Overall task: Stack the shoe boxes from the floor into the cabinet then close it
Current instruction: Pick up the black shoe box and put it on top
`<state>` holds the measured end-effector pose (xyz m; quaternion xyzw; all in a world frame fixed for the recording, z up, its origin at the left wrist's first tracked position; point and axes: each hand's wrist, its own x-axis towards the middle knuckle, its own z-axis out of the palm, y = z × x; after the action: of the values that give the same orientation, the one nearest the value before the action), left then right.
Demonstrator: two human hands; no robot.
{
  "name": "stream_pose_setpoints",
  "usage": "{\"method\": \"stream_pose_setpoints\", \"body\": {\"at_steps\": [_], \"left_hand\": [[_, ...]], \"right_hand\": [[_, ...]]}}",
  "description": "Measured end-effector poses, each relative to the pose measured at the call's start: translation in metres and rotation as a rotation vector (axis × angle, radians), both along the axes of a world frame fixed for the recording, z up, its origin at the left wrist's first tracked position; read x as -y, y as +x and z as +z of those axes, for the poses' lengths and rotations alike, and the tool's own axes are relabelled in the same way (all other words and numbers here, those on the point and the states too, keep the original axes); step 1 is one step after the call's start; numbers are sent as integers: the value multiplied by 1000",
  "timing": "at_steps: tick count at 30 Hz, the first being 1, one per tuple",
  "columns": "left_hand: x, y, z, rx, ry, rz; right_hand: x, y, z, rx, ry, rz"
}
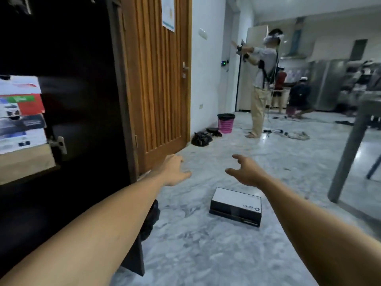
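While both arms were extended forward over the marble floor (206, 254), the left hand (173, 170) and the right hand (245, 172) were positioned apart in the air, and no object was touched. The grip of each hand was wide: the fingers were spread and loosely bent, and nothing was held. One shoe box (236, 206), white on the lid and black on the sides, was located flat on the floor, below and between the two hands, nearer the right forearm. The dark cabinet (12, 38) was located at the left with its door (86, 120) open. Several printed boxes (20, 114) were seen stacked on a shelf inside it. A wooden door (160, 79) was positioned just beyond the cabinet. Farther off, a pink basket (226, 123), a black bag (201, 139) and a standing person (263, 83) fitted with a headset were observed.
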<state>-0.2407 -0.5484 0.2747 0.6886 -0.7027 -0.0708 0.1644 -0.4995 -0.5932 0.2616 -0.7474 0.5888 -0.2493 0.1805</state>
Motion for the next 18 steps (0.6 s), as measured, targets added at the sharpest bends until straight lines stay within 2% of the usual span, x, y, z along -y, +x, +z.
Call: {"method": "stream_pose_setpoints", "body": {"at_steps": [11,18], "left_hand": [[186,-66,-218,-79,278,-83],[282,-88,-354,-147,385,-102]], "right_hand": [[151,-112,-186,-102,284,-145],[209,-157,-325,-170,421,-120]]}}
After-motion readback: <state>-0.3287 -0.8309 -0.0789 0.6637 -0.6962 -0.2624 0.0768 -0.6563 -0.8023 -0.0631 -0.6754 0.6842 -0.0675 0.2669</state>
